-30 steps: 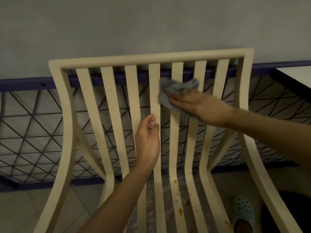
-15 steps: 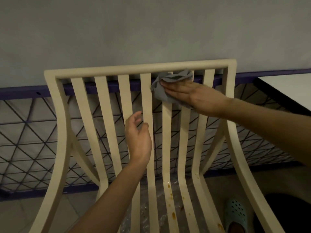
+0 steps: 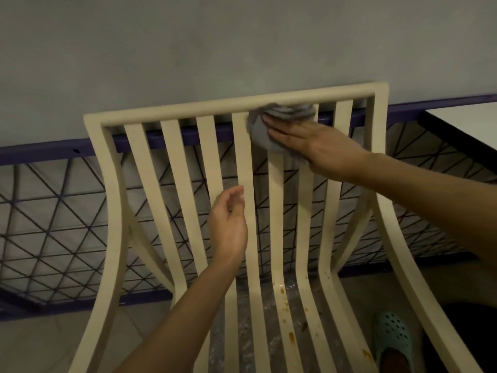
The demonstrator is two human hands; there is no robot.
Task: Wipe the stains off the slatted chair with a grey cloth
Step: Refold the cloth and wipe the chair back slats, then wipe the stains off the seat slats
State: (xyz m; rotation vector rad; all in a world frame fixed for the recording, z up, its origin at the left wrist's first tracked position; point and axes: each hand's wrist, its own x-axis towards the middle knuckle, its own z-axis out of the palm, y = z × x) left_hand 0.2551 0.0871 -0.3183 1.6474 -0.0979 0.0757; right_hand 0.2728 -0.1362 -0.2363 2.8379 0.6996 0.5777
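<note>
The right grip (image 3: 320, 149), laid flat and open, presses the grey cloth (image 3: 261, 131) against the chair (image 3: 172, 111) slats just under its top rail; the left grip (image 3: 228, 219) is loosely curled, empty.

a grey wall (image 3: 188, 49) stands behind a purple lattice fence (image 3: 53, 224), with a white table (image 3: 468, 122) at right and a teal clog (image 3: 391, 335) below.

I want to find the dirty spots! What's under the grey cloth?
The grey cloth covers the tops of the middle back slats just below the top rail, pressed flat by the right hand. Whether the wood beneath is dirty cannot be seen.
</note>
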